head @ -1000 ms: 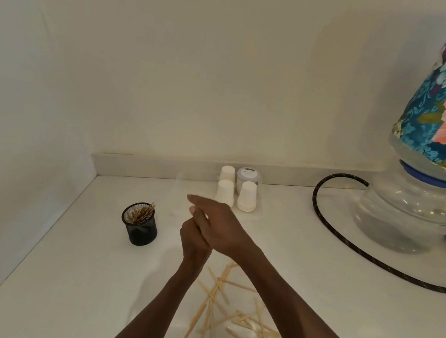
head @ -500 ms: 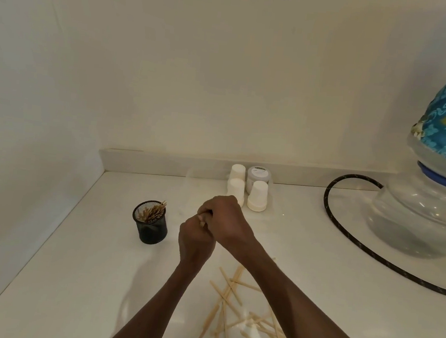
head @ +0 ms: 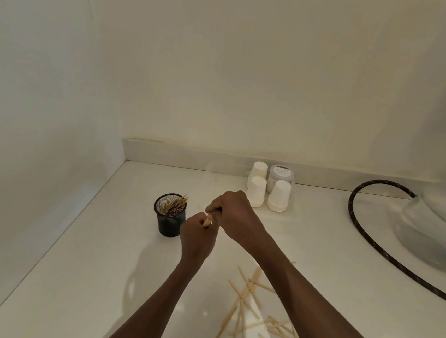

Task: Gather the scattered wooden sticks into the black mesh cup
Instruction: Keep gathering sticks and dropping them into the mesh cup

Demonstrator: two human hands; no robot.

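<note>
Both hands raised together above white counter (head: 75, 277), just right of black mesh cup (head: 170, 222). Left hand (head: 198, 238) curled, pinching wooden stick (head: 207, 222), only its tip visible between my fingers. Right hand (head: 234, 219) fisted against left; cannot tell whether it grips stick too. Cup upright, already bristling with sticks. Scattered wooden sticks (head: 254, 313) lying crisscrossed under right forearm. White paper cups (head: 257, 195) upside down by back wall
</note>
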